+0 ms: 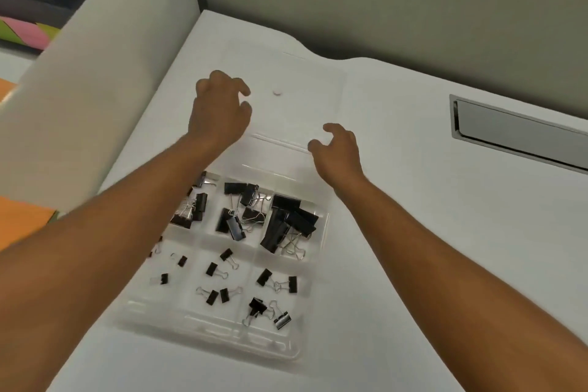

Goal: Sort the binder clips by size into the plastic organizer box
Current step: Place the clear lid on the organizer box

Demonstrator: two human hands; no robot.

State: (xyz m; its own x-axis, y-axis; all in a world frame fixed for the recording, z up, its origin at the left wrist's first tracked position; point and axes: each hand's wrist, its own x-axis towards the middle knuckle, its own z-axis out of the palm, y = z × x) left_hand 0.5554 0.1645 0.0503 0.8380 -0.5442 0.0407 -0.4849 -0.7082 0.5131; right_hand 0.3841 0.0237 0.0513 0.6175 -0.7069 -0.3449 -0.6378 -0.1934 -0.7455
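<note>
A clear plastic organizer box [219, 332] lies open on the white desk, divided into compartments. Large black binder clips [288, 221] fill the far right compartment, medium clips [237, 213] the far middle, and small clips [216, 280] lie in the near compartments. Its transparent lid [286, 111] lies flat on the desk beyond the box. My left hand [219, 108] hovers over the lid's left side with fingers curled and apart, holding nothing. My right hand [337, 151] is over the lid's near right edge, fingers spread and empty. My left forearm hides part of the left compartments.
A grey partition wall [95, 99] runs along the desk's left side and another wall [381, 9] stands behind. A metal cable slot [515, 134] is set into the desk at the right. Orange paper [19, 223] lies at the far left.
</note>
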